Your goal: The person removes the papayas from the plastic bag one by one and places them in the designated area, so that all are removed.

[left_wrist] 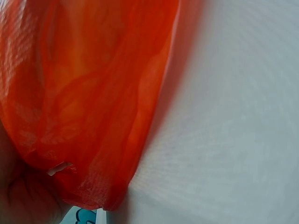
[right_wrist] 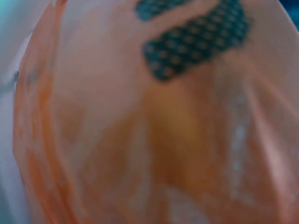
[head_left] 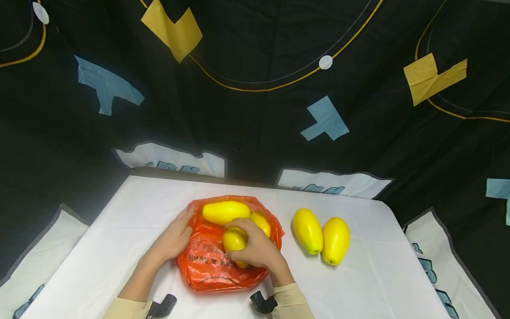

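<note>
A red plastic bag (head_left: 199, 266) with dark printing lies on the white table, its mouth facing up. My left hand (head_left: 173, 238) holds the bag's left rim; in the left wrist view, part of that hand (left_wrist: 30, 198) is against the red plastic. My right hand (head_left: 258, 248) reaches into the bag and grips a smooth yellow fruit (head_left: 234, 239), thumb on its near side and fingers over the far side. Beside it in the bag lie a long yellow fruit (head_left: 225, 212) and another yellow fruit (head_left: 260, 223), partly covered by the hand. The right wrist view shows mostly blurred bag plastic (right_wrist: 107, 154).
Two yellow oval fruits (head_left: 307, 231) lie side by side on the table (head_left: 378, 274), right of the bag. A black cloth (head_left: 247, 124) with blue and gold patches hangs behind the table's far edge.
</note>
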Motion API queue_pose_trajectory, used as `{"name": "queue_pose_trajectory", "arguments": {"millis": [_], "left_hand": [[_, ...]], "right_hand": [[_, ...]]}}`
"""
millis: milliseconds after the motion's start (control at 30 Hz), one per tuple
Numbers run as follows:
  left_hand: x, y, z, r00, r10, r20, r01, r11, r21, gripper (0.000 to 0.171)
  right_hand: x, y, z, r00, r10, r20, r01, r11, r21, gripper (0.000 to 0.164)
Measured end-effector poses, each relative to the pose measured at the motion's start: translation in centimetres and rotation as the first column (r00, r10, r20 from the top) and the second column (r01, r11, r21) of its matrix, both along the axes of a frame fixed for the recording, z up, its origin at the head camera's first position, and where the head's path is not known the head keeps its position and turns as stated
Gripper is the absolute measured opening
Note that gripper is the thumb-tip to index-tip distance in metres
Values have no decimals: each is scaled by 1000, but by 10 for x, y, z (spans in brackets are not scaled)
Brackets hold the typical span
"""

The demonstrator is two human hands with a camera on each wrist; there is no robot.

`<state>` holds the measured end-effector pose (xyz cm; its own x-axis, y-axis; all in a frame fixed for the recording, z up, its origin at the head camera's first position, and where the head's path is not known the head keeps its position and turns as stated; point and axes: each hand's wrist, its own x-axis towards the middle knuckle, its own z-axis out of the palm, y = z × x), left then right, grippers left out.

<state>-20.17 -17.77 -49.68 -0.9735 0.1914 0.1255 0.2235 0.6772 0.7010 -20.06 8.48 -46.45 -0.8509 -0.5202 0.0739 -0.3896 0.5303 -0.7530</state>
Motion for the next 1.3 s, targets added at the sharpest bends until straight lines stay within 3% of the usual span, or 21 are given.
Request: {"name": "queue_pose_trajectory", "arguments": {"millis": [633, 967, 1300], "left_hand": [[0, 0, 0, 1000, 3, 10, -3, 1000, 12, 58], [0, 0, 0, 1000, 4, 15, -4, 1000, 7, 57], [0, 1, 2, 1000, 13, 23, -13, 1000, -9, 58]], "right_hand": [[2, -2, -6, 1000, 5, -23, -2, 995, 101, 60], [2, 0, -8, 1000, -17, -14, 18, 995, 94, 64], [3, 7, 3, 999, -35, -40, 37, 998, 56, 65]]}}
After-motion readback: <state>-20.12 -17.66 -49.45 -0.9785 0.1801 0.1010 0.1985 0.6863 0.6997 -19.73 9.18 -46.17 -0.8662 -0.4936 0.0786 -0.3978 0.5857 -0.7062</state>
